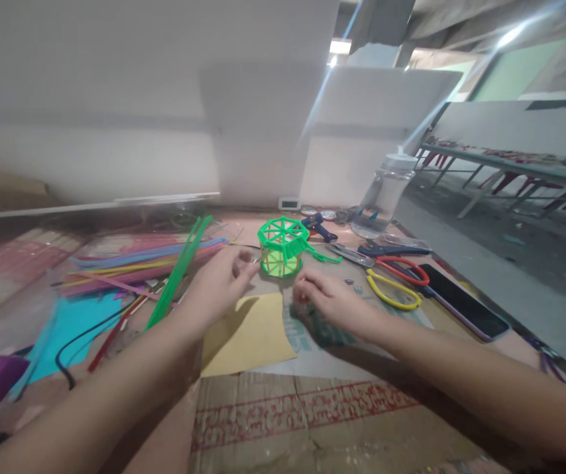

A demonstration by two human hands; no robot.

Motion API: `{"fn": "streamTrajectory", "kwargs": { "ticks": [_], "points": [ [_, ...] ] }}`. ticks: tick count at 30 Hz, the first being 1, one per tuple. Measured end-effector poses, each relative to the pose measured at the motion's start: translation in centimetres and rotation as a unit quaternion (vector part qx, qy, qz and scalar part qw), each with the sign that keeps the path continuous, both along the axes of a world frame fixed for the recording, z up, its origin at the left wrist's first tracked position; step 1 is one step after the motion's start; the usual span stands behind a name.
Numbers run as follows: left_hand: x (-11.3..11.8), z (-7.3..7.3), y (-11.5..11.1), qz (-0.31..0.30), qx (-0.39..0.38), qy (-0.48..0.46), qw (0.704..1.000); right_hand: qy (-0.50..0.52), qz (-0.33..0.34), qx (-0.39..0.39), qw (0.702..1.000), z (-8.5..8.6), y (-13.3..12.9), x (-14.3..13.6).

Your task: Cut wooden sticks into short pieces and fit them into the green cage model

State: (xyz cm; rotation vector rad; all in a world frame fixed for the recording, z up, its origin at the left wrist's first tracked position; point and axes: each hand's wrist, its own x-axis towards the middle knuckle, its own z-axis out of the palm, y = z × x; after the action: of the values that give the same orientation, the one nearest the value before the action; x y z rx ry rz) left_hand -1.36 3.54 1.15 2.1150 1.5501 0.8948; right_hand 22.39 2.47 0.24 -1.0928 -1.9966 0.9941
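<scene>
A small round frame (283, 247) of green pipe cleaners and thin brown sticks stands at the middle of the table. Its top is spoked, and a yellow-green disc shows at its base. Just left of it is my left hand (226, 276), its fingers curled in and the thumb near the fingertips; a tiny pale bit shows there, too small to name. My right hand (327, 296) is closer to me, to the right of the frame, with fingers pressed together; anything inside them is hidden. Below the hands lies a yellow-tan sheet (250, 336).
Green pipe cleaners (176, 276) and other coloured ones lie left, beside blue sheets (72, 326). At right are a glue gun (318, 227), pliers (352, 254), red-and-yellow-handled cutters (396, 296), a phone (463, 299) and a clear bottle (381, 197). Cardboard (312, 428) covers the front.
</scene>
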Motion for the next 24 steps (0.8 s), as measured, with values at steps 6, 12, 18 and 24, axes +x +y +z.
{"fn": "streamTrajectory", "kwargs": {
  "ticks": [6,12,18,24],
  "points": [
    [0.8,0.6,3.8,-0.026,0.131,-0.038,0.99,0.111,-0.174,0.02,0.978,-0.6,5.0,4.4],
    [1.5,0.7,4.2,-0.131,0.249,0.094,0.955,0.068,-0.103,-0.052,0.991,-2.4,7.4,2.9],
    [0.9,-1.6,3.0,-0.177,0.317,0.133,0.922,0.079,-0.079,0.065,0.992,-3.0,6.5,2.4],
    [0.7,-2.4,1.4,-0.193,0.352,0.162,0.901,0.04,-0.05,0.103,0.993,-2.3,5.1,2.8]
  ]
}}
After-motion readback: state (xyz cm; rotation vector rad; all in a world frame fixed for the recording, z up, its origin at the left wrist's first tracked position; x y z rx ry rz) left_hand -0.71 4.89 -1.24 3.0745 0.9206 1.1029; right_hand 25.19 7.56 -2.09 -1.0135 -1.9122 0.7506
